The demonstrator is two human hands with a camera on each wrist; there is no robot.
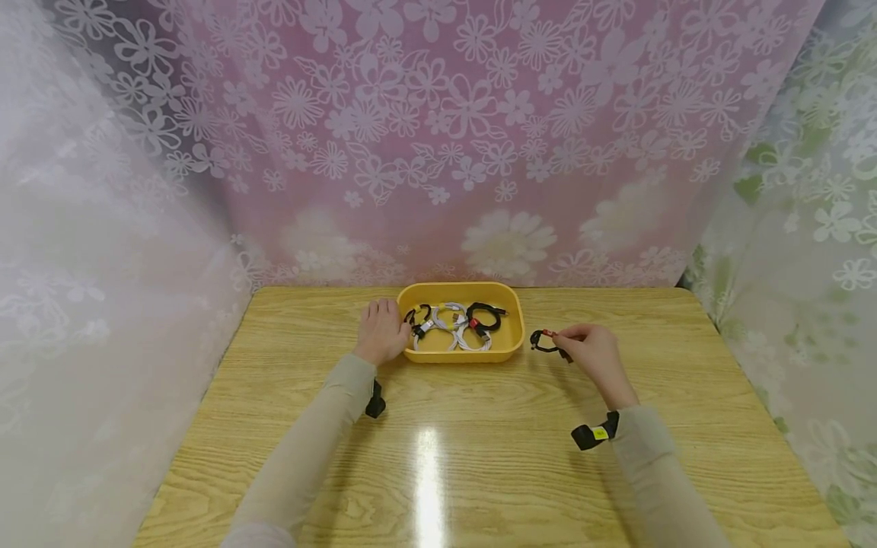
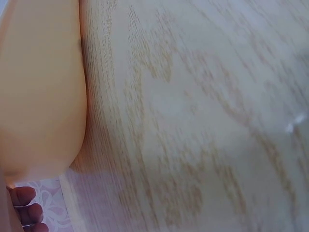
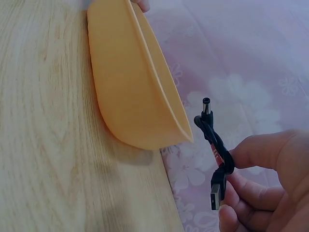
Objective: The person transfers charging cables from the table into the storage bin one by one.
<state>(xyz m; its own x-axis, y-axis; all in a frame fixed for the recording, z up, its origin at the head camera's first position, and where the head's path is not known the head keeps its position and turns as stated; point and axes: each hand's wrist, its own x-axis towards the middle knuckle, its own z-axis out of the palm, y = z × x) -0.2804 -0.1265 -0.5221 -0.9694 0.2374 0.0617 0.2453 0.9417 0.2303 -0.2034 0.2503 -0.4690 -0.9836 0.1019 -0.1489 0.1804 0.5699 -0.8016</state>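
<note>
A yellow plastic box (image 1: 460, 358) holds several coiled black and white cables. At its left end is my left hand (image 1: 382, 332), gripping the wall with the thumb over the rim and the other fingers outside. The left wrist view shows mainly the blurred base of that hand (image 2: 38, 87) and a few fingertips (image 2: 30, 212). To the right of the box, my right hand (image 1: 594, 352) pinches a small coiled black USB cable (image 3: 219, 145) with a red tie between thumb and fingers. The cable's round barrel plug points up and its USB plug down, apart from the box.
The box stands near the back edge of the wood-grain table (image 1: 479, 441). A flowered pink curtain (image 1: 438, 190) hangs right behind it, with pale flowered sheets at both sides. A black camera is strapped to each wrist.
</note>
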